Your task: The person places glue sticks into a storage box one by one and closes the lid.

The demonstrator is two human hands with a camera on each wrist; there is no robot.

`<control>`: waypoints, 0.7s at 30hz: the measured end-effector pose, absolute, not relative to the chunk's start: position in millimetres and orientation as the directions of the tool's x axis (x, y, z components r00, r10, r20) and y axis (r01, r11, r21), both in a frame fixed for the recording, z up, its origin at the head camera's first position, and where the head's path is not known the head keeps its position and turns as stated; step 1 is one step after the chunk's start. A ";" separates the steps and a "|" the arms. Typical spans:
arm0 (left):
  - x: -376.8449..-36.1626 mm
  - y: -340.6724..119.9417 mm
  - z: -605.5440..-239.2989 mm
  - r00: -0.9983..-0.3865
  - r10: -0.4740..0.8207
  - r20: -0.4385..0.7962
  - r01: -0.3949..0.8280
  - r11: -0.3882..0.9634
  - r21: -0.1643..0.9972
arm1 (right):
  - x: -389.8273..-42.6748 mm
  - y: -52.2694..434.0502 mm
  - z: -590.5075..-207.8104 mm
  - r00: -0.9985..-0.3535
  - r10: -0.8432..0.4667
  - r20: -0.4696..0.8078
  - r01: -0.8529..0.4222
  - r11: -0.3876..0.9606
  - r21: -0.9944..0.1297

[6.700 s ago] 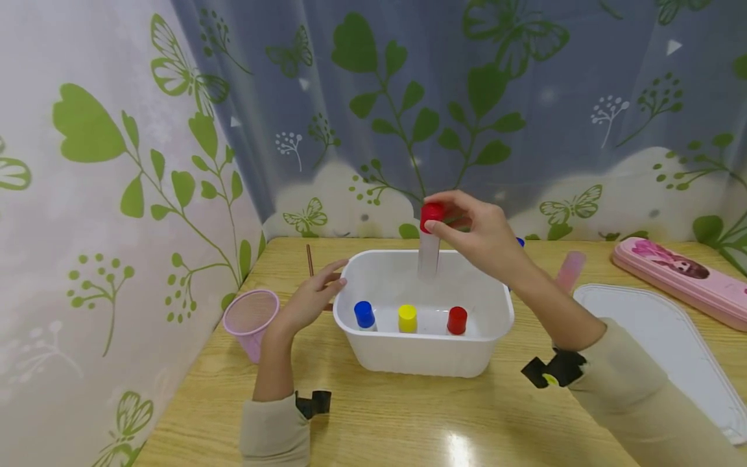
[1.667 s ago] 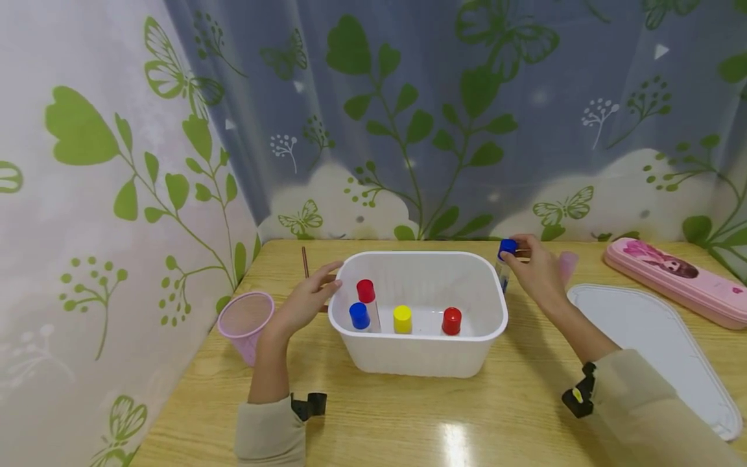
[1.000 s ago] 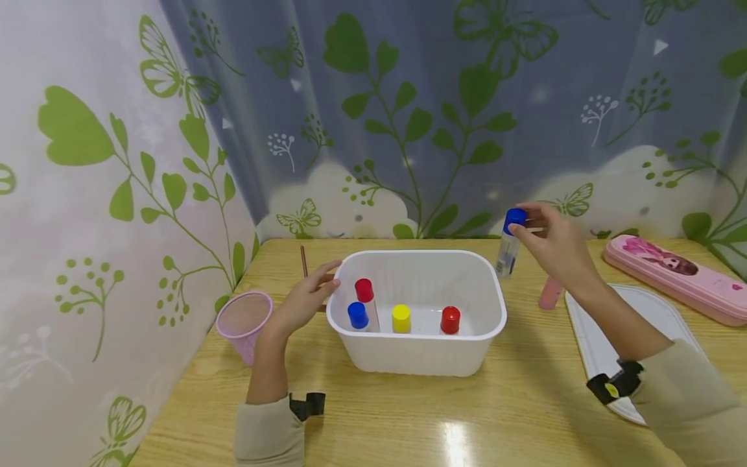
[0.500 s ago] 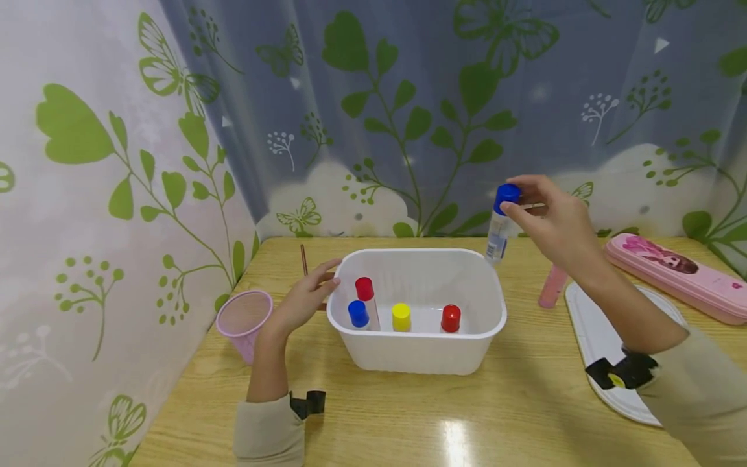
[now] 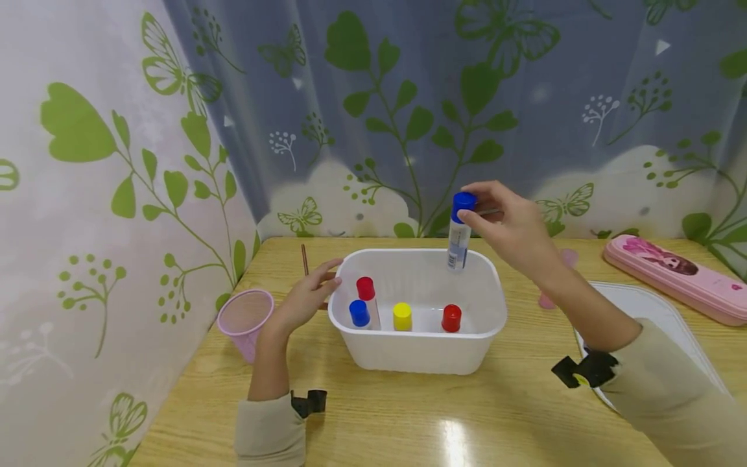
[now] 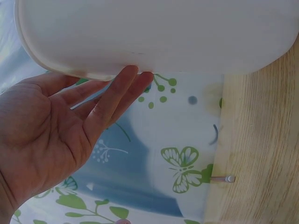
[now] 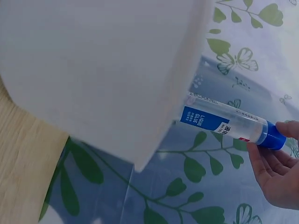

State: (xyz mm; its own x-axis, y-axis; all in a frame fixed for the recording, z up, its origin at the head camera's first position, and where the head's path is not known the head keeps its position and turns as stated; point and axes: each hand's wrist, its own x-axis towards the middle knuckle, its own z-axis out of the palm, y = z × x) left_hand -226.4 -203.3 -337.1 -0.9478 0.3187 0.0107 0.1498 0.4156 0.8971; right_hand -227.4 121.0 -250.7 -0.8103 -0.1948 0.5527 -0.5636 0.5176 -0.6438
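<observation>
My right hand [image 5: 513, 230] pinches a liquid glue bottle [image 5: 459, 245] by its blue cap, holding it upright over the back right part of a white plastic bin [image 5: 417, 353]. In the right wrist view the clear glue bottle [image 7: 219, 119] shows its blue label, fingertips at the cap. My left hand [image 5: 303, 301] rests with fairly straight fingers on the bin's left rim; the left wrist view shows those fingertips [image 6: 128, 72] against the rim. Inside the bin stand bottles with a red cap [image 5: 365, 288], a blue cap [image 5: 359, 313], a yellow cap [image 5: 402, 316] and another red cap [image 5: 451, 318].
A pink mesh-like cup [image 5: 249, 327] stands left of the bin, and a thin brown stick [image 5: 305, 259] lies behind my left hand. On the right are a pink tube [image 5: 569, 257] partly behind my forearm, a white lid-like panel [image 5: 648, 314] and a pink pencil case [image 5: 671, 279].
A red-capped bottle, earlier held over the bin, now stands inside at left. My right hand has lifted the blue-capped glue bottle off the table and carried it left over the bin.
</observation>
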 end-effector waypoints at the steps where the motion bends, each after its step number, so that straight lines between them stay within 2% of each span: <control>1: -226.1 -203.3 -336.8 -0.948 0.317 0.011 0.149 0.415 0.898 | -228.3 117.2 -252.4 -0.813 -0.198 0.547 -0.562 0.511 -0.650; 21: -226.4 -205.6 -336.7 -0.946 0.325 0.018 0.157 0.408 0.899 | -234.9 68.7 -282.5 -0.828 -0.289 0.480 -0.560 0.409 -0.720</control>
